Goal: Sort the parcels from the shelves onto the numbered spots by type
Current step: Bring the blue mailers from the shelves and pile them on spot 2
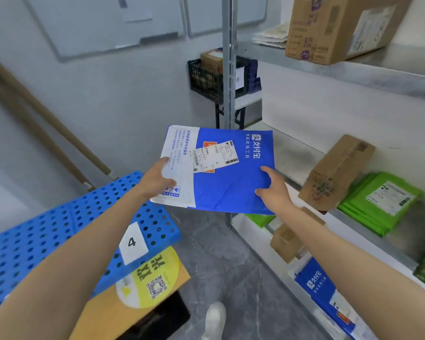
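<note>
both hands, left hand [157, 179] and right hand [274, 190], pinch the blue mailer [231, 187] at its edges, mid frame. thin flat grip; it may slip or sag before spot 4 [132, 242], lower left.

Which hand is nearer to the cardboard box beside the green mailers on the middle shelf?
Right. The right hand holds the blue mailer just left of the cardboard box; the left hand holds its opposite, white edge, farther away.
</note>
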